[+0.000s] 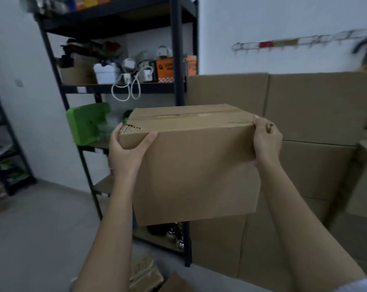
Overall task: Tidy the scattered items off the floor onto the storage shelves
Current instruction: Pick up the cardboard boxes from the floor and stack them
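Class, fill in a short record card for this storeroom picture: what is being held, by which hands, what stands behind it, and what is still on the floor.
Held item: cardboard box, closed, lifted off the floor
Left hand: grips the box's upper left corner
Right hand: grips the box's upper right corner
Behind the box: black metal shelf unit holding a green plastic case
To the right: stacked large cartons against the wall
On the floor: blurred flat items, kind unclear
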A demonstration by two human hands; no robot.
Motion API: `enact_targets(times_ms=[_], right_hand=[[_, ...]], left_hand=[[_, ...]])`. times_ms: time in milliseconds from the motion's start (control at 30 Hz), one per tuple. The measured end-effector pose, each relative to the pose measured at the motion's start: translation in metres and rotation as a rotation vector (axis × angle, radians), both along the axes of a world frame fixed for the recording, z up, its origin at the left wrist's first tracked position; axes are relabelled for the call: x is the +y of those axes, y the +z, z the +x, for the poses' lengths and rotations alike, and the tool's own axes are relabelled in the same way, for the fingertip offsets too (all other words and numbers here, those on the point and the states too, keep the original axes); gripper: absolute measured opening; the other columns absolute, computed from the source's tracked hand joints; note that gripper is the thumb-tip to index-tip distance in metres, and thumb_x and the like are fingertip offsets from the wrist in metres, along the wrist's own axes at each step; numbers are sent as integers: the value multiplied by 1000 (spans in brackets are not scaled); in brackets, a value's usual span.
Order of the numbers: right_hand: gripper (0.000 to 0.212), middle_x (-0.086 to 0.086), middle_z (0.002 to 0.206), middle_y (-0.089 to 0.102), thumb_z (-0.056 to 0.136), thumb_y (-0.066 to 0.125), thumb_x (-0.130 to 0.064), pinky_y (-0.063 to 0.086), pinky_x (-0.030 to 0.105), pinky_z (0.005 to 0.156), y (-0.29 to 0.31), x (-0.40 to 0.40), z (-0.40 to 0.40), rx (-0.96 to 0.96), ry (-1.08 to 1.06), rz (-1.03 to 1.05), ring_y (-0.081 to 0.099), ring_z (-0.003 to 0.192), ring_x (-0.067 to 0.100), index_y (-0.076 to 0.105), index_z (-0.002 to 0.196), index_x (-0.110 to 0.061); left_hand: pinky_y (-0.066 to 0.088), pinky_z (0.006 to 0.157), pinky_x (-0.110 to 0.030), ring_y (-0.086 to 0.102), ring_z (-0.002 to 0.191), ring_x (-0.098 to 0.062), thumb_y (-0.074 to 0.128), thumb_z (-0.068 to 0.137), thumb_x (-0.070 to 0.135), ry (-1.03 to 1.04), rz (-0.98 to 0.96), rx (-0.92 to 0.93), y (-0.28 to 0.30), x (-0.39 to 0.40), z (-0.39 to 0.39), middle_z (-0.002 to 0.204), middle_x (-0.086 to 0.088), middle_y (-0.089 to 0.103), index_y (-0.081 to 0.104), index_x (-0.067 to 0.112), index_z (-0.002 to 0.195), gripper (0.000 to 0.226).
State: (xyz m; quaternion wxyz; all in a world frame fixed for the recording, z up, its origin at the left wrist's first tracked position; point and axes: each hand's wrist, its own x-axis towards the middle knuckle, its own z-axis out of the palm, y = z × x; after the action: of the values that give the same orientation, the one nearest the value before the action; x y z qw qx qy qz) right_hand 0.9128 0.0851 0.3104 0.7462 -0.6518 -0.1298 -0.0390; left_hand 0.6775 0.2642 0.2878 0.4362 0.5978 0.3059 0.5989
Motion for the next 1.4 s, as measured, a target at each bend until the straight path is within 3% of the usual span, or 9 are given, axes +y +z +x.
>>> enact_targets(times_ms=[133,333,567,733,833,1000,1133,1267,1400], right_hand=[[43,-5,118,65,83,55,-55,44,40,105,3,-61,-6,-9,-120,20,57,114,19,67,116,-31],[53,3,132,58,87,55,-55,39,41,108,1,-154,-15,11,-298,21,51,124,23,59,129,-23],[55,4,135,55,90,54,-50,39,35,101,9,-251,-8,1,-462,20,50,122,23,56,133,-16],[44,-3,117,59,90,52,-50,40,31,91,23,-312,16,-44,-567,45,51,104,16,62,123,-23],[38,-3,116,63,87,52,-52,44,38,100,30,-345,34,-80,-627,53,55,109,17,65,112,-27],[50,-3,116,66,77,52,-62,45,42,103,40,-410,87,-93,-653,84,57,111,16,67,108,-26],[24,-14,91,60,92,50,-46,41,29,85,47,-462,121,-112,-683,73,54,98,13,65,96,-27],[36,-7,107,59,94,50,-46,37,27,86,56,-508,157,-139,-693,73,51,103,12,66,117,-24],[37,-6,110,60,96,48,-42,35,25,81,57,-536,195,-134,-695,95,51,99,12,65,122,-22]], left_hand=[[46,105,-37,49,125,-9,88,43,67,-143,16,-4,5,-27,19,139,11,47,41,36,141,113],[46,105,-39,48,126,-10,87,42,67,-355,16,-20,3,-84,57,140,10,46,40,37,141,114],[46,104,-39,47,125,-9,87,43,68,-519,55,-41,13,-154,111,139,12,47,42,40,140,110],[46,105,-40,47,127,-8,89,44,67,-629,126,-89,27,-201,163,139,13,47,45,48,134,102],[46,104,-44,46,128,-10,90,45,63,-702,198,-77,35,-229,196,139,12,46,45,57,127,93],[47,102,-48,47,127,-15,91,42,62,-785,262,-65,37,-287,261,137,10,46,46,54,122,92],[48,100,-49,47,125,-16,91,44,58,-812,268,-79,41,-337,309,134,11,45,48,51,117,85],[50,96,-50,51,122,-19,90,47,58,-818,273,-92,45,-381,356,130,9,48,47,48,112,79],[48,99,-50,48,124,-18,90,54,52,-791,320,-82,47,-415,390,130,7,46,45,50,107,70]])
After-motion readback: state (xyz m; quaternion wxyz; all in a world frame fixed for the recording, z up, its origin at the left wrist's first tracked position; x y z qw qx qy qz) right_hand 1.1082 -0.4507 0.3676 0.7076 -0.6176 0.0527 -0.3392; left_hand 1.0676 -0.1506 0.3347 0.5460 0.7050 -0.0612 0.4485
